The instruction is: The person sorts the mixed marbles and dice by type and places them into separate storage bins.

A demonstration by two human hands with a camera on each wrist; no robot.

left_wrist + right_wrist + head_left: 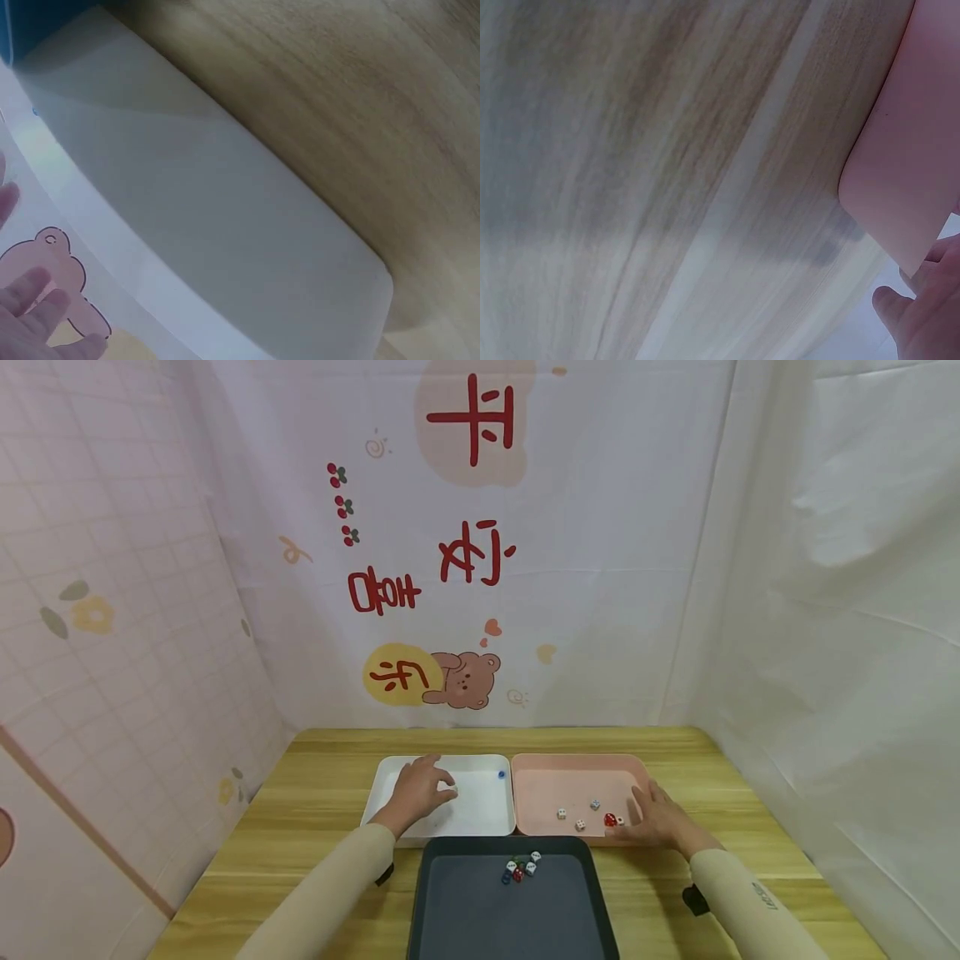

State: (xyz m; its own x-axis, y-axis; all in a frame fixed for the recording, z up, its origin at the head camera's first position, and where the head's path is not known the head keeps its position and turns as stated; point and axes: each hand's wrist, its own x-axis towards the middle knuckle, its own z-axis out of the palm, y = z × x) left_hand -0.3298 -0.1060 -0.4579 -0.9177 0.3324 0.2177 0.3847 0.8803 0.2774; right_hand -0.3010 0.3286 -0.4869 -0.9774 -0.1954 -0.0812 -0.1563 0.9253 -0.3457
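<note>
Over the white tray (480, 814), my left hand (420, 789) pinches a small white die (454, 788) between thumb and index finger. A small blue die (501, 774) lies near that tray's back right corner. My right hand (656, 818) reaches over the right front corner of the pink tray (555, 768), thumb and fingers apart. Beside its fingertips are a red die (610, 819) and a white die (620, 821). Several other pale dice, including one white die (562, 813), lie in the pink tray. In the left wrist view, the fingers (52, 311) spread beyond the tray wall.
A dark grey tray (510, 914) stands in front, holding a cluster of white, red and dark blue dice (519, 868) near its far edge. All trays rest on a wooden table (300, 827). Printed curtains (600, 527) hang behind and at both sides.
</note>
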